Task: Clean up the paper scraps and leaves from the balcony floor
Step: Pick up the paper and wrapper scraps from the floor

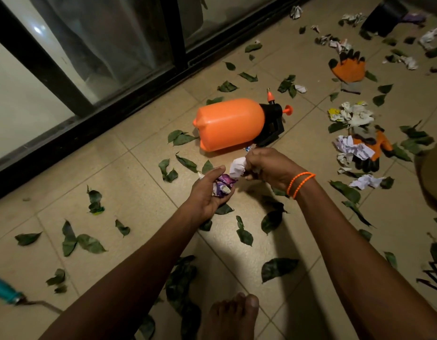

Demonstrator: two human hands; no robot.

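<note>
My left hand (207,190) is cupped, palm up, holding a crumpled purple and white paper scrap (222,186). Just to its right, my right hand (266,166) pinches a crumpled white paper scrap (237,168) above the purple one. Both hands hover low over the tiled floor (129,192). Several green leaves (91,242) lie scattered all around them. More crumpled paper scraps (352,148) are spread on the floor to the right and toward the far right corner.
An orange pressure sprayer (231,123) lies on its side just beyond my hands. Orange and black work gloves (348,67) lie at the right among the scraps. A sliding glass door (102,45) runs along the left. A teal-handled tool (6,290) lies bottom left. My bare foot (233,315) is below.
</note>
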